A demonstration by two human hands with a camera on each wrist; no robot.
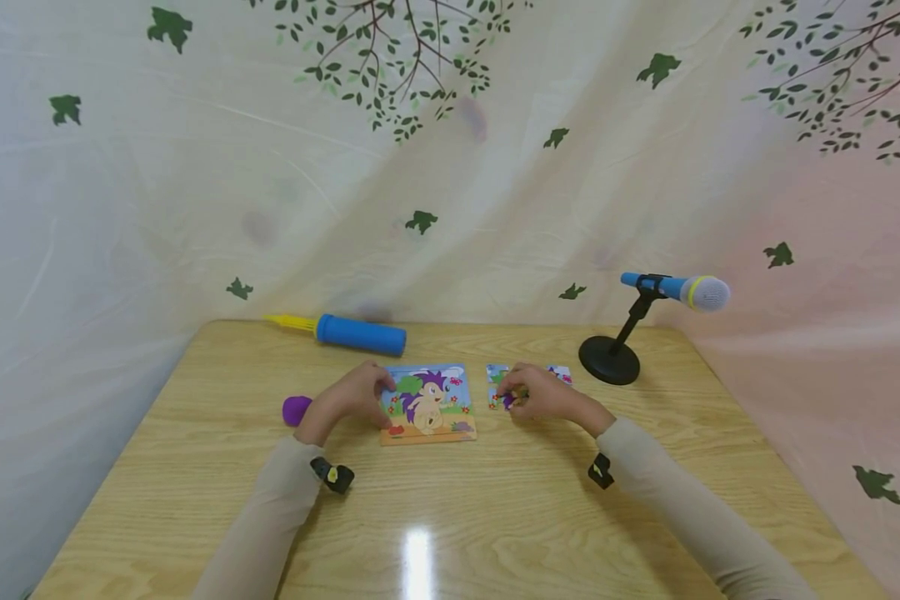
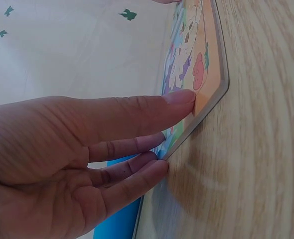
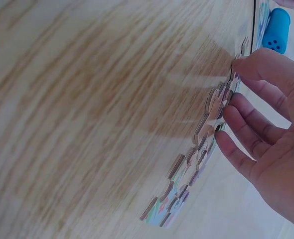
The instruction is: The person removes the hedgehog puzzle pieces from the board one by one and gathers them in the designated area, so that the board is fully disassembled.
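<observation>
A hedgehog picture board (image 1: 427, 402) lies flat on the table. My left hand (image 1: 358, 393) is at its left edge; in the left wrist view the thumb (image 2: 137, 113) rests on the near corner while the fingertips touch the side edge. To the right of the board, loose jigsaw pieces (image 1: 497, 372) lie in a group. Over them is my right hand (image 1: 537, 392), which hides part of the group from above. In the right wrist view, its thumb (image 3: 251, 64) and spread fingertips reach down onto the jigsaw pieces (image 3: 169, 199), which lie against the wooden tabletop.
A blue hand pump (image 1: 362, 334) with a yellow nozzle lies behind the board. Back right stands a toy microphone (image 1: 675, 289) on a black round stand (image 1: 609, 360). A purple lump (image 1: 296, 410) sits beside my left wrist. A leaf-patterned cloth (image 1: 495, 208) hangs behind the table.
</observation>
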